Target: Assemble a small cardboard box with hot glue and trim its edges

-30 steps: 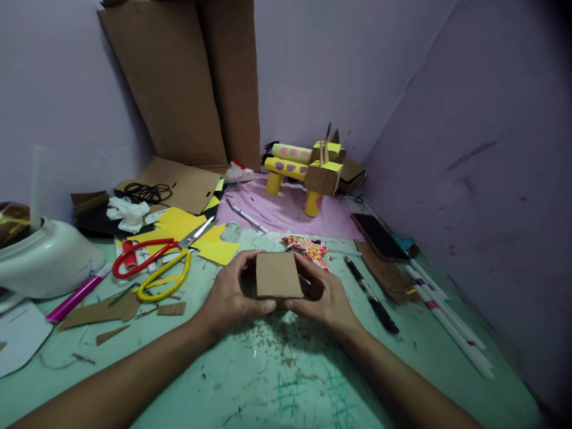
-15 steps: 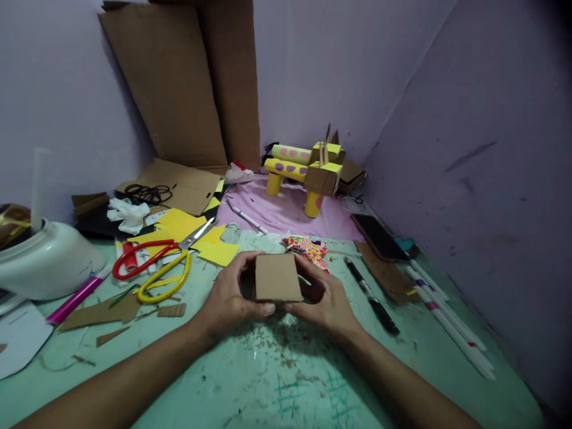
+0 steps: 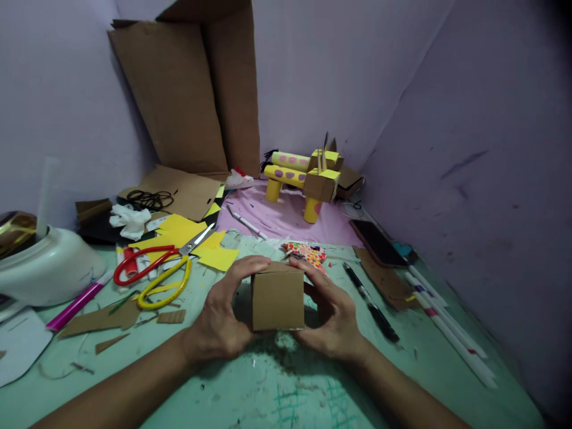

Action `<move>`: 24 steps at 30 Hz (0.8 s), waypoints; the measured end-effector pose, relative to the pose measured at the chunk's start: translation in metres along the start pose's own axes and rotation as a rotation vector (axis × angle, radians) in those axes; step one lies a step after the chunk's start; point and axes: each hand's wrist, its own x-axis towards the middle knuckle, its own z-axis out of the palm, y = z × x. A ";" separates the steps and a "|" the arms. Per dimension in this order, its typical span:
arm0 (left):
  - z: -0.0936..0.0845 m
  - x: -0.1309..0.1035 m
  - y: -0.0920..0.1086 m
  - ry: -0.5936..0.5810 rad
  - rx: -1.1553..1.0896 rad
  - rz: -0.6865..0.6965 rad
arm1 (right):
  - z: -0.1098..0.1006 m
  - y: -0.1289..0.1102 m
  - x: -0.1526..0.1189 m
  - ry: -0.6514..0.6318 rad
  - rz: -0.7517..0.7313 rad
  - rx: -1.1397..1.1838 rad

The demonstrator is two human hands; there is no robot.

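Observation:
A small brown cardboard box [image 3: 277, 300] is held between my two hands, one flat square face towards me. My left hand [image 3: 226, 313] grips its left side, fingertips on the far top edge and thumb low near the bottom. On the right side my right hand [image 3: 333, 313] does the same, fingers curled over the top and thumb below. Just beyond the box lies a patch of red and yellow patterned material [image 3: 313, 254]. Small crumbs of debris are scattered on the green tabletop [image 3: 250, 393] beneath.
Scissors [image 3: 172, 268] and yellow paper [image 3: 218, 258] lie at left, near a white pot [image 3: 58, 268]. Yellow tube animals [image 3: 319, 186] stand on pink cloth at the back. A black pen [image 3: 370, 302], a phone [image 3: 379, 243] and white sticks [image 3: 451, 328] are at right.
The box has tipped so that a square face now points towards me and its top shows as a narrow strip. Both hands have turned with it, fingertips on top.

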 end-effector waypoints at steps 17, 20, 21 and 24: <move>-0.005 0.005 0.008 -0.078 -0.152 -0.432 | 0.008 -0.009 0.003 0.081 0.157 -0.048; -0.003 0.007 0.010 -0.033 -0.271 -0.512 | 0.009 -0.013 0.008 0.101 0.264 0.011; -0.001 0.008 0.010 -0.017 -0.313 -0.538 | 0.009 -0.014 0.009 0.108 0.293 0.034; 0.002 0.008 0.011 0.010 -0.380 -0.576 | 0.010 -0.012 0.011 0.119 0.327 0.093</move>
